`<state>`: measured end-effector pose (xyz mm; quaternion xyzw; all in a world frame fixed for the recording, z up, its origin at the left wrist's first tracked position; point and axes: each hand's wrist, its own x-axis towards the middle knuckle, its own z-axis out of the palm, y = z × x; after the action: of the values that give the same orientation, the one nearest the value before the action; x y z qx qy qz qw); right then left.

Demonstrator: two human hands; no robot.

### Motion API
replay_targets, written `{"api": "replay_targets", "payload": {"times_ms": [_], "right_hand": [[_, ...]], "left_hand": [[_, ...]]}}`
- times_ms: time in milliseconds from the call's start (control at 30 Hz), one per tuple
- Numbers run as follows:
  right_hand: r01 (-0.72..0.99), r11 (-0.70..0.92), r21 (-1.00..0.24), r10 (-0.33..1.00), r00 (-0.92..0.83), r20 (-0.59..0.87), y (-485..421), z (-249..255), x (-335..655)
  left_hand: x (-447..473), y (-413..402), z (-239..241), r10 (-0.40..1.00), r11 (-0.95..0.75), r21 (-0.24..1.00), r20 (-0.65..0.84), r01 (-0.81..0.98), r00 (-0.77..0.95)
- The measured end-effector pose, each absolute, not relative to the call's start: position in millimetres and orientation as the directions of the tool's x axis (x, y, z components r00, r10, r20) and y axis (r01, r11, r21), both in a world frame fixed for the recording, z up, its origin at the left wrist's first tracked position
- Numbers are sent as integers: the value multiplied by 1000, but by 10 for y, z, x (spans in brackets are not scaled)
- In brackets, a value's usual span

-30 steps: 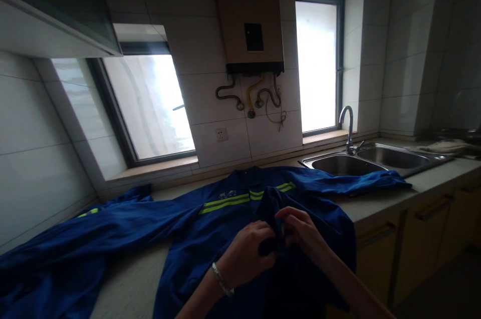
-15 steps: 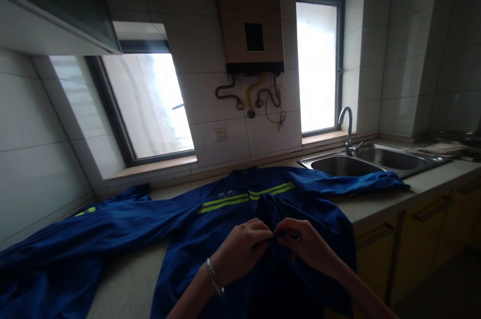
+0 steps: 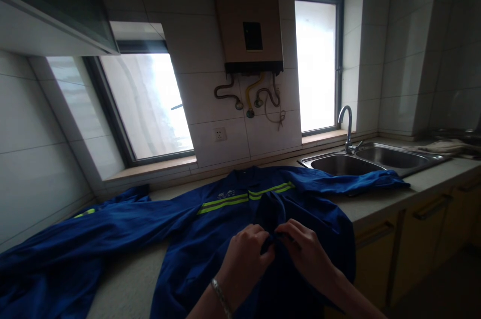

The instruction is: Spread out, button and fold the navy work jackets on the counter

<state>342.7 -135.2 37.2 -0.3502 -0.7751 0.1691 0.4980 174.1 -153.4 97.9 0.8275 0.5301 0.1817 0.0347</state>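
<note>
A blue work jacket with yellow-green striped bands across its chest lies spread over the counter, its front toward me. Both my hands meet at its front opening, below the stripes. My left hand, with a silver bracelet at the wrist, has its fingers closed in a pinch on the jacket's front edge. Close beside it, my right hand pinches the other side of the cloth. Whatever small part lies between the fingertips is hidden in the dark folds.
Another blue garment lies on the counter at left. One jacket sleeve reaches the double sink with its faucet. A water heater hangs on the wall above a socket. Yellow cabinets stand below.
My left hand has shifted slightly right and turned, its thumb now lower at the jacket's edge. My right hand has moved slightly. The jacket stays in place.
</note>
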Motion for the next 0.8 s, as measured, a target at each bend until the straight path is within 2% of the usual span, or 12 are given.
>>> {"api": "replay_targets", "payload": {"times_ms": [167,333,500,667,800], "right_hand": [[456,711,-535,686,-284,670,-1375,339,3389],[612,641,-463,721,-274,636,-1398,447,3446],[526,738,-423,655,-407,637,-1309,519,3541],[490,766,-417,613,-360,703,-1243,426,3530],[501,790,-354,556,-342,758,-1277,398,3491]], "left_hand": [[1806,-1545,887,888,-410,153,291,899,356],[1779,-1485,827,838,-494,118,330,861,435],[1728,-1444,825,795,-557,164,388,814,466],[1732,-1533,885,800,-565,191,367,803,475],[1743,-1578,942,823,-541,246,352,804,446]]}}
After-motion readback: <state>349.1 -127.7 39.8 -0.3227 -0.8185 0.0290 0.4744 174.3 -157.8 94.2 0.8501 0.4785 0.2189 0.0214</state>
